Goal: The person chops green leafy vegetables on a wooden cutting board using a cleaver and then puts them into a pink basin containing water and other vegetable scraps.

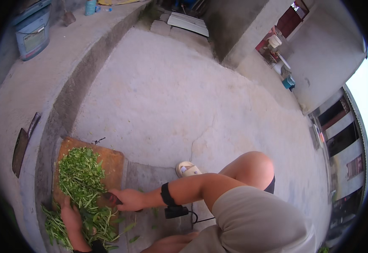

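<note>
A wooden cutting board [112,164] lies at the lower left with a heap of chopped green leaves and stems [81,174] on it. My right hand [128,200] grips the dark handle of a knife [111,198] at the heap's right side; most of the blade is hidden among the greens. My left hand [71,215] rests on the uncut greens [55,226] at the board's near end, its fingers partly hidden. Longer leafy stems lie around that hand and spill past the board.
On the raised concrete ledge [60,69] to the left lies a cleaver [21,150]. Farther along it stand a blue bucket [33,38] and a turquoise can [90,7]. A sandalled foot [187,169] stands right of the board.
</note>
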The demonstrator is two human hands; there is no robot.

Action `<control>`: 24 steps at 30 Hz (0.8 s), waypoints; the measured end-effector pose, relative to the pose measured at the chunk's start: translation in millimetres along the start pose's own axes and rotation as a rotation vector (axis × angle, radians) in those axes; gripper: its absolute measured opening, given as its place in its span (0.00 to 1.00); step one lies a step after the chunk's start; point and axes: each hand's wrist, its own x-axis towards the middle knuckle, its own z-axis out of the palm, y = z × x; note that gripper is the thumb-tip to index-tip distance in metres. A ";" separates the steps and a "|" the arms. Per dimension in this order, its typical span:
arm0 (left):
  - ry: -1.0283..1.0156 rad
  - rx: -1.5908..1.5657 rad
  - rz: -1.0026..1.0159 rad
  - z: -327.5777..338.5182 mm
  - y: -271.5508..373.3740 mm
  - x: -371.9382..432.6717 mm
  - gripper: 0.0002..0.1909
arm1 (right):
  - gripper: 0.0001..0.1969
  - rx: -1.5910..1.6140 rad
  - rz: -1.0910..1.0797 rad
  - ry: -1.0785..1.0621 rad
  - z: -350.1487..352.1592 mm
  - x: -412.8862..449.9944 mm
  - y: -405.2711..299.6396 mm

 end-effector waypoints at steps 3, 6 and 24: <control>0.018 0.061 0.046 4.8 17.9 -18.4 0.23 | 0.28 0.001 -0.004 0.037 12.0 10.5 10.2; 0.129 0.077 0.115 13.6 33.9 -36.5 0.26 | 0.26 0.025 -0.001 0.067 20.0 8.6 18.0; 0.056 0.204 -0.002 1.4 23.8 -43.0 0.41 | 0.26 0.120 0.066 0.007 2.2 3.7 -18.1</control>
